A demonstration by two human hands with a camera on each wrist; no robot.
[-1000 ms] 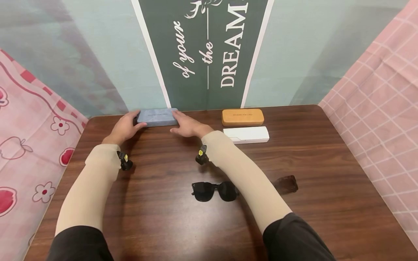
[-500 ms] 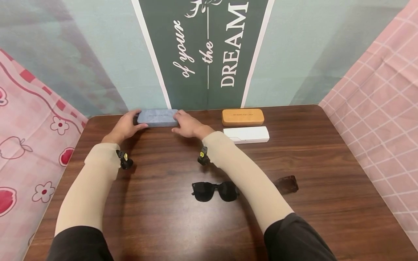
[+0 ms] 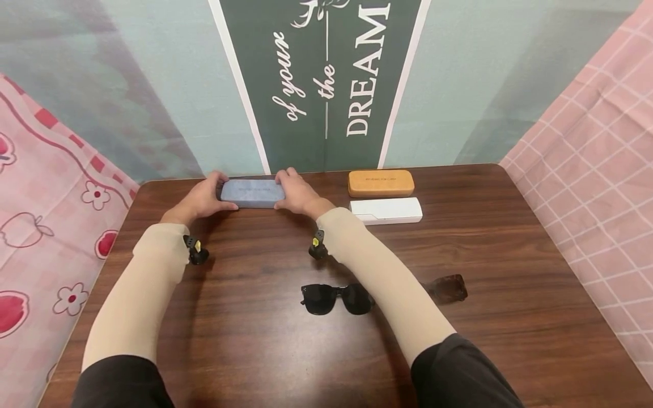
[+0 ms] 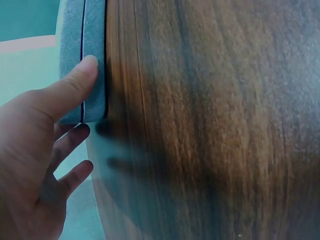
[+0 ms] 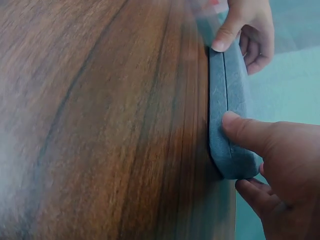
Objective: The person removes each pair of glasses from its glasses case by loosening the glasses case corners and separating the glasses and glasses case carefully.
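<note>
A blue glasses case [image 3: 253, 192], its lid closed, lies flat near the table's back edge at the left. My left hand [image 3: 205, 197] grips its left end, and my right hand [image 3: 300, 195] holds the right end. In the left wrist view the left thumb [image 4: 75, 82] presses the case's front side, with the fingers behind its end. Both thumbs lie along the front near the lid seam in the right wrist view, where the right hand [image 5: 292, 165] is closest. Black sunglasses [image 3: 320, 299] lie nearer to me, partly under my right forearm.
An orange glasses case [image 3: 381, 183] and a white case [image 3: 388, 210] stand one before the other, right of my right hand. Brown-tinted glasses [image 3: 449, 289] lie beyond my right forearm, partly hidden by it. A printed backdrop [image 3: 444, 85] rises behind the table.
The blue case has come a little toward me and to the right, away from the backdrop. Both hands have moved with it, and the right hand has closed round its end.
</note>
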